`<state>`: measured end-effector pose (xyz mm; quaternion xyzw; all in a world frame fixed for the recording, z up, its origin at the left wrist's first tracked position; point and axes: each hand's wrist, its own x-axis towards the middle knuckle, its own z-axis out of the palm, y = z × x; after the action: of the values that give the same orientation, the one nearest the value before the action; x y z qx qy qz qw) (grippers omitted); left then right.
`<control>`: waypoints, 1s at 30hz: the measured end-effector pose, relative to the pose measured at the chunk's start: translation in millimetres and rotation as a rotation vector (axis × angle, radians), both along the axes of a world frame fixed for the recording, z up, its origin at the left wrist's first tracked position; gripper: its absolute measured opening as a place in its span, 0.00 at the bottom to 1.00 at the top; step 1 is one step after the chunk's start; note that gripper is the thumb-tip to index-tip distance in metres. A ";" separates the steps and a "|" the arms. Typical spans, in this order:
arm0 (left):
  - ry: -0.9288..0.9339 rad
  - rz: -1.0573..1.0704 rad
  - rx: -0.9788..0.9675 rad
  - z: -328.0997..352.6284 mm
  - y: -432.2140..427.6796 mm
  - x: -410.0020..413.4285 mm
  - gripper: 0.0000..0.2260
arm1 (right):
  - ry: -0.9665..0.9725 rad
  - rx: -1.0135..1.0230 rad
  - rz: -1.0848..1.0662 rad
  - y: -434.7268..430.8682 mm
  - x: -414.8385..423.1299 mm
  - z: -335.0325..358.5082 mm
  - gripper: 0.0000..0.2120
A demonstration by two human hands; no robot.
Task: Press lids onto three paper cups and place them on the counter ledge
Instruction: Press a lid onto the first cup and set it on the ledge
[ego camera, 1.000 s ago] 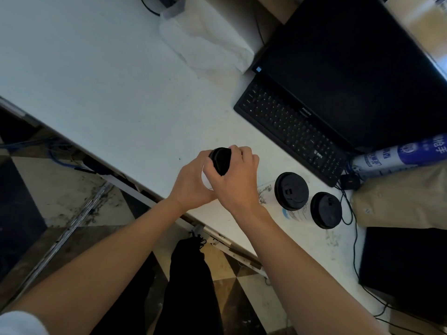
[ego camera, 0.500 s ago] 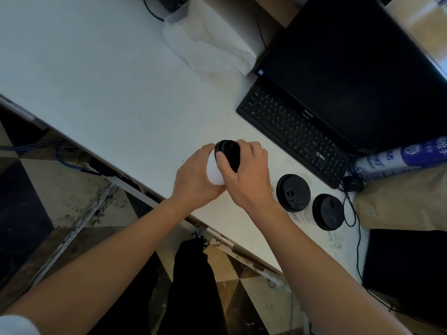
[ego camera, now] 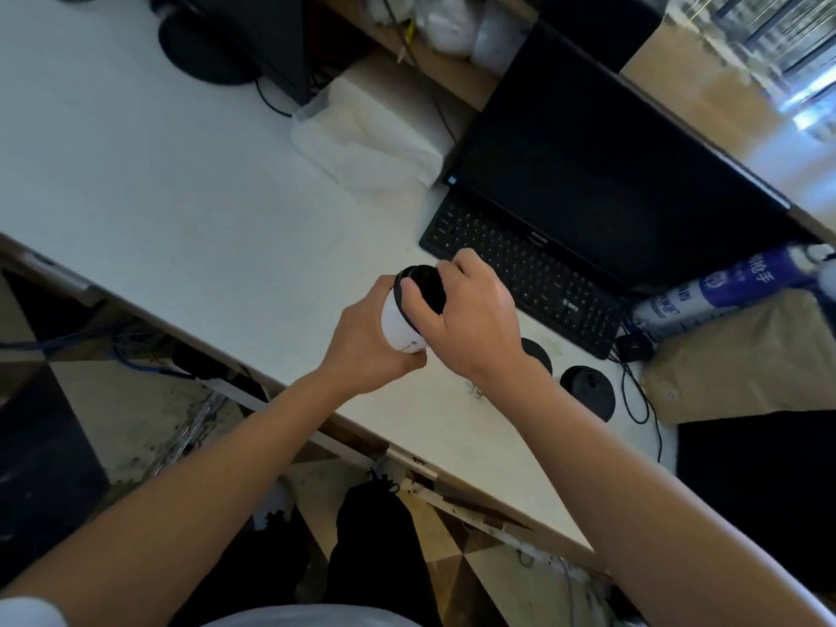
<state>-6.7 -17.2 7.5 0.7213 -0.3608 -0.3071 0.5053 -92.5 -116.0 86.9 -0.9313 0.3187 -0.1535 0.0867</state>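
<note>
My left hand [ego camera: 364,343] grips a white paper cup [ego camera: 398,325], tilted and raised above the white desk [ego camera: 181,210]. My right hand [ego camera: 475,319] covers its black lid [ego camera: 423,287], thumb and fingers on the lid's top. Two more cups stand on the desk to the right, both with black lids: one lidded cup [ego camera: 538,353] is mostly hidden behind my right wrist, the other lidded cup [ego camera: 588,391] is in full sight. A wooden ledge [ego camera: 705,83] runs behind the monitor at the upper right.
A black keyboard [ego camera: 520,269] and dark monitor [ego camera: 601,165] sit just beyond my hands. A white tissue pack [ego camera: 366,138] lies behind them. A blue-and-white roll [ego camera: 724,287], brown paper bag [ego camera: 746,359] and black cables [ego camera: 633,391] crowd the right side.
Both hands have lifted the cup higher and a little right, tilting it. The view has swung up, so more of the back of the desk and the ledge shows.
</note>
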 end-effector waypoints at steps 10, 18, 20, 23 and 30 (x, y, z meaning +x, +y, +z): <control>0.286 -0.251 -0.097 10.6 -4.4 6.1 0.30 | 0.127 0.214 0.290 -24.2 -18.0 15.7 0.26; 0.723 -0.466 -0.007 -2.6 7.6 9.3 0.27 | -0.070 0.777 -0.149 -15.2 -17.9 21.3 0.21; 0.777 -0.511 -0.024 -3.6 11.5 11.6 0.26 | -0.091 0.850 -0.148 -17.3 -21.4 19.5 0.19; 0.829 -0.548 -0.051 -2.1 15.7 15.2 0.25 | -0.168 0.951 -0.122 -16.6 -27.8 16.5 0.15; 0.713 -0.480 -0.102 0.5 21.8 16.2 0.30 | -0.314 1.025 -0.071 -5.8 -35.7 20.4 0.13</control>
<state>9.5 4.6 8.0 0.4398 -0.3359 -0.6277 0.5475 -128.2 -121.8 107.3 -0.7242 0.3671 -0.1186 0.5716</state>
